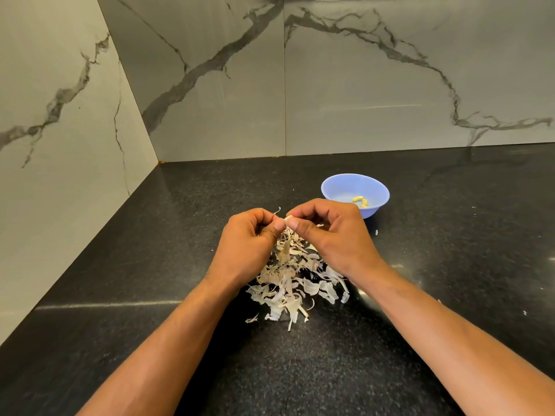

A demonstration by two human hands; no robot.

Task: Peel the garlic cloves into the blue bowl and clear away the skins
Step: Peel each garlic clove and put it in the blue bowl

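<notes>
Both my forearms reached in from the near edge of the worktop (120, 295), meeting above a heap of skins (295, 283) that lay on the dark stone about midway between the near edge and the back wall. My left hand (249, 244) had its fingers curled, thumb and fingertips pinching a small pale clove (287, 220). My right hand (333, 235) pinched the same clove from the other side, fingers bent in, thumb against it. A thin strip of skin stuck up from the clove between my knuckles. I held the clove just above the far end of the heap, not touching it. Beyond my right hand, toward the back edge, stood the blue bowl (336, 187), with a couple of yellowish peeled cloves (361, 201) in it. A few stray flecks of skin lay scattered right of the heap.
</notes>
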